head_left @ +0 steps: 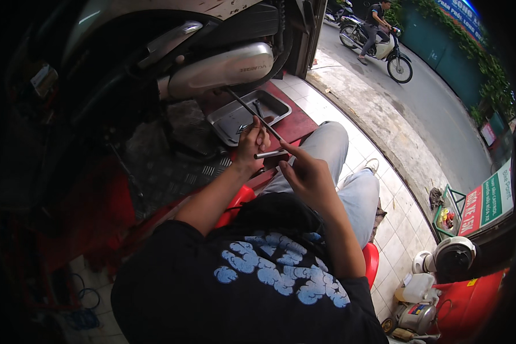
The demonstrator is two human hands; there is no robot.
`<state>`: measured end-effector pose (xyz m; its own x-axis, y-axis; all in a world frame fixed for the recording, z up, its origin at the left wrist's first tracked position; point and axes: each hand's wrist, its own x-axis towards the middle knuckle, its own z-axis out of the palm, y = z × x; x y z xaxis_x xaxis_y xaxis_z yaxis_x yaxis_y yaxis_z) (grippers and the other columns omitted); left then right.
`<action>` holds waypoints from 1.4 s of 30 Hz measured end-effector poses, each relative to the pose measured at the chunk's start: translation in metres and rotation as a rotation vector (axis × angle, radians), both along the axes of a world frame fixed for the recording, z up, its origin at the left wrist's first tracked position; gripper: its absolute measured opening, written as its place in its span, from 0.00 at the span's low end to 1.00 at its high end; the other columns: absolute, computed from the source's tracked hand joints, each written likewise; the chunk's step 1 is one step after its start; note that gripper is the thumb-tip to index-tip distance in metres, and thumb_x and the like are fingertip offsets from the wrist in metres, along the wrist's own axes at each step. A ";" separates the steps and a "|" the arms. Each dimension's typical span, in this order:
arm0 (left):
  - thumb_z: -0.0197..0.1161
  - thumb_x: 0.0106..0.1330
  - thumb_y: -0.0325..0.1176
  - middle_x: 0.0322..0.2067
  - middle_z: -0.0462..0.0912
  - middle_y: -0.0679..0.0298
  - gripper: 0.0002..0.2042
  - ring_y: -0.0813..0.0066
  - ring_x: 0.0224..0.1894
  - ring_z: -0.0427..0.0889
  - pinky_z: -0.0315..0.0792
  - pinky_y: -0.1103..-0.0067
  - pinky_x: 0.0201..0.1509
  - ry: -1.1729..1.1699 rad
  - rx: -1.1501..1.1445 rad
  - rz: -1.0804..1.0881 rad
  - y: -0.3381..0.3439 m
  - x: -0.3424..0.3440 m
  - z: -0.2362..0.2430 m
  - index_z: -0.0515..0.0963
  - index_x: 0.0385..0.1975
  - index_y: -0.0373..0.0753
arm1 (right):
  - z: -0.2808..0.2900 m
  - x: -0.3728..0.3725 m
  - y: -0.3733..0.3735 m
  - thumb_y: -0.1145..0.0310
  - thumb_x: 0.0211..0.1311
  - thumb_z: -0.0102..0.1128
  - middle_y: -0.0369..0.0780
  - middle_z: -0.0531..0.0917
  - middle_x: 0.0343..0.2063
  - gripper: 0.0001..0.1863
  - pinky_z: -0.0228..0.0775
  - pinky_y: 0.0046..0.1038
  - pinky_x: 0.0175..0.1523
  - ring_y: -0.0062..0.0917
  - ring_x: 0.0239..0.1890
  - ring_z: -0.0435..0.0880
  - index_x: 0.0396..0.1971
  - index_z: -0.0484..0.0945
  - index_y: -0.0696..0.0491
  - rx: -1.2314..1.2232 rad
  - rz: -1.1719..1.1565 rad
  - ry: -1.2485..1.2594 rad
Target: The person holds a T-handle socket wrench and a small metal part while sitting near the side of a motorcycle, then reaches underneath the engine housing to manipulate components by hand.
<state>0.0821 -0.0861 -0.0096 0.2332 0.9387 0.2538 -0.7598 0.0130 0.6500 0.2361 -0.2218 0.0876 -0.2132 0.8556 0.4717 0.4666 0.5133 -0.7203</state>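
Looking down in the head view, with twelve o'clock dead ahead, what did you see between the hands?

— A long metal rod (241, 101). It slanted from between ten and eleven o'clock down to between four and five, its far end close by the scooter's silver cover (223, 71). I couldn't tell whether that end touched anything.

— And how did the hands stand?

— The left hand (252, 146) reached up to it from seven o'clock and was nearer the rod's middle, its fingers closed around the shaft as far as I could judge. The right hand (308, 174) sat at four, nearer the lower end, with its index fingertip right at that end and its thumb held apart. Whether its other fingers gripped anything, I couldn't tell.

— So which relation counted most?

— That slant, to my mind: from the right hand the rod ran off toward half past ten, right past the left.

— Anything else there?

— A short metal bar (268, 155) lay between the hands, just below the rod's lower end, pointing roughly from nine to three. I couldn't make out whether the two were joined. Toward twelve, the rod crossed over a metal tray (226, 123) on a red platform (298, 119).
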 end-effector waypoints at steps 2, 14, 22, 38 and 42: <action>0.48 0.75 0.45 0.12 0.58 0.76 0.20 0.86 0.14 0.58 0.54 0.85 0.20 -0.022 -0.025 -0.015 -0.001 -0.001 -0.001 0.77 0.45 0.32 | -0.010 -0.010 0.010 0.69 0.60 0.62 0.45 0.83 0.23 0.18 0.71 0.28 0.31 0.33 0.26 0.83 0.50 0.77 0.54 0.046 -0.035 -0.070; 0.48 0.74 0.49 0.12 0.57 0.76 0.23 0.86 0.14 0.58 0.55 0.85 0.22 0.009 -0.041 -0.035 0.008 -0.002 -0.011 0.75 0.49 0.32 | -0.022 -0.008 0.019 0.66 0.58 0.67 0.44 0.84 0.26 0.13 0.75 0.27 0.34 0.30 0.28 0.85 0.38 0.80 0.58 -0.121 -0.101 0.149; 0.46 0.73 0.53 0.12 0.57 0.76 0.26 0.87 0.15 0.59 0.58 0.84 0.24 0.076 0.043 -0.173 -0.006 0.003 -0.013 0.73 0.49 0.30 | -0.035 0.001 0.034 0.73 0.52 0.65 0.43 0.81 0.40 0.09 0.73 0.29 0.36 0.34 0.34 0.83 0.34 0.80 0.55 0.349 -0.100 -0.178; 0.45 0.75 0.47 0.11 0.57 0.75 0.23 0.86 0.14 0.57 0.55 0.85 0.21 -0.023 -0.024 -0.164 -0.003 0.004 -0.006 0.77 0.46 0.31 | -0.015 0.026 0.008 0.71 0.57 0.57 0.47 0.77 0.17 0.26 0.67 0.37 0.31 0.40 0.21 0.76 0.59 0.73 0.47 -0.186 -0.084 -0.480; 0.47 0.74 0.49 0.11 0.56 0.76 0.24 0.87 0.14 0.55 0.52 0.85 0.22 -0.062 -0.025 -0.143 -0.004 0.004 -0.002 0.77 0.46 0.32 | -0.011 0.017 0.009 0.71 0.56 0.54 0.50 0.81 0.23 0.26 0.71 0.42 0.36 0.46 0.29 0.82 0.58 0.73 0.50 -0.091 -0.210 -0.275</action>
